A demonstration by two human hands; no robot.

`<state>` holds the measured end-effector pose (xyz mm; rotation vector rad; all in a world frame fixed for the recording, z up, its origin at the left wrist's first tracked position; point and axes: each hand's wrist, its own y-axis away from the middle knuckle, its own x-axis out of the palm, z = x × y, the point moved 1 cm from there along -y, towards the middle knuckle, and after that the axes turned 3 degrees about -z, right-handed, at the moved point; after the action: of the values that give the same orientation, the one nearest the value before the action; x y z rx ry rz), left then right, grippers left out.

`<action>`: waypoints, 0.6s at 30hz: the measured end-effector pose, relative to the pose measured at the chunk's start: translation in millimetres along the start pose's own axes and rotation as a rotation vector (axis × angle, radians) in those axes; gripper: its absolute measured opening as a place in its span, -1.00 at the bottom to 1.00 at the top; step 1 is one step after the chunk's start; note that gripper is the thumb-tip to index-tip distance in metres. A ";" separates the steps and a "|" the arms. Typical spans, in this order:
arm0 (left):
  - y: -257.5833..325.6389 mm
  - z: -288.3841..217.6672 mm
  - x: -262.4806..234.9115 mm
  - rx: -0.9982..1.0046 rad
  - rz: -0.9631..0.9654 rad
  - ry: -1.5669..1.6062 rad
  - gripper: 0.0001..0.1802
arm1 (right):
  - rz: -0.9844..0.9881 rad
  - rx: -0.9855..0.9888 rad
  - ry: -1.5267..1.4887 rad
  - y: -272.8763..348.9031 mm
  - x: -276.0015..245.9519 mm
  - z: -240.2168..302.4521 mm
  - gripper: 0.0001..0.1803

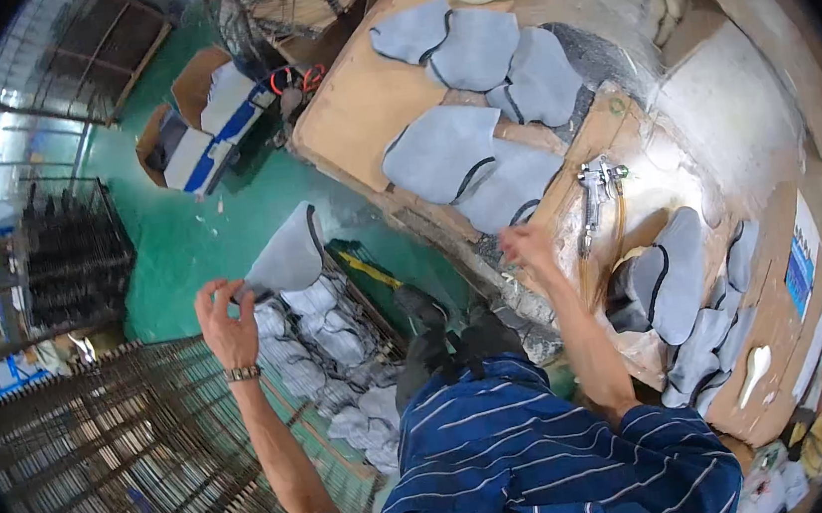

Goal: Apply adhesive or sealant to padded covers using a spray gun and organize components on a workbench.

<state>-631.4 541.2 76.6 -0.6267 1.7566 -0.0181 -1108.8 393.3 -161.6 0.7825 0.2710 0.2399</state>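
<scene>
My left hand (228, 323) pinches one end of a grey fabric piece (281, 258) with a dark curved edge. The piece is held out over a pile of similar grey pieces (324, 331) on the left, low beside my legs. My right hand (530, 246) is at the near edge of the worktable, its fingers loosely bent and apart. Just beyond its fingertips lies another grey piece (513, 178) with a dark strip. I see nothing held in this hand.
More grey pieces (474, 46) lie across the cardboard-covered table (356, 112). A spray gun (596, 187) with a hose stands right of my right hand. A wire rack (139, 435) fills the lower left. Open boxes (207, 128) sit on the green floor (167, 272).
</scene>
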 end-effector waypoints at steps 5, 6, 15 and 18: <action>100.1 69.3 18.0 -0.132 0.049 0.021 -0.69 | 0.201 0.425 -1.188 -18.4 111.3 -8.2 -0.43; 122.7 84.7 19.2 -0.209 0.049 0.078 -0.68 | 0.219 0.439 -1.158 -33.7 122.4 -6.8 -0.43; 292.1 160.7 59.5 -0.726 0.135 0.024 -0.68 | -0.199 0.487 -1.462 -178.8 25.7 -26.6 -0.52; 353.2 185.7 51.0 -0.955 0.059 0.109 -0.66 | -0.298 0.274 -1.188 -185.2 33.4 -14.2 -0.64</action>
<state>-611.5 879.2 -140.8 -1.2629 1.8335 0.8825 -1061.5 286.1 -309.6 1.0170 -0.7160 -0.5631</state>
